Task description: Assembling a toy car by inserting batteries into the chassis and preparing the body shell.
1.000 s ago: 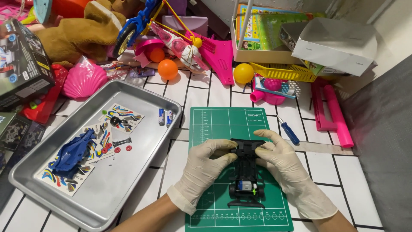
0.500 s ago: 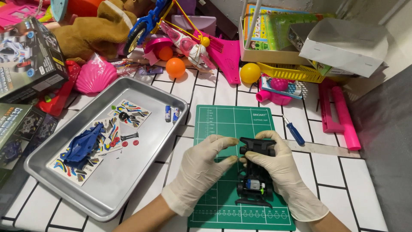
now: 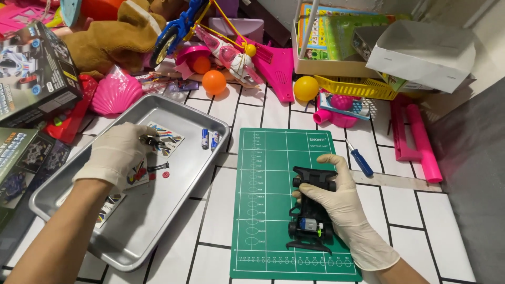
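Head view — white tiled table [image 3: 239, 115], toy clutter, left hand [image 3: 118, 152] pinching small part [image 3: 151, 141], right hand [image 3: 336, 202] gripping toy car chassis [image 3: 311, 213]

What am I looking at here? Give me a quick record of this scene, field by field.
Setting: white tiled table crowded with toys at the back
Left hand: gloved, over the metal tray, pinching a small dark part
Right hand: gloved, resting on the black toy car chassis
Chassis position: lying on the green cutting mat
In the tray: sticker sheet, two small batteries
Beside the mat: blue-handled screwdriver
Behind: orange ball, yellow ball, pink shell
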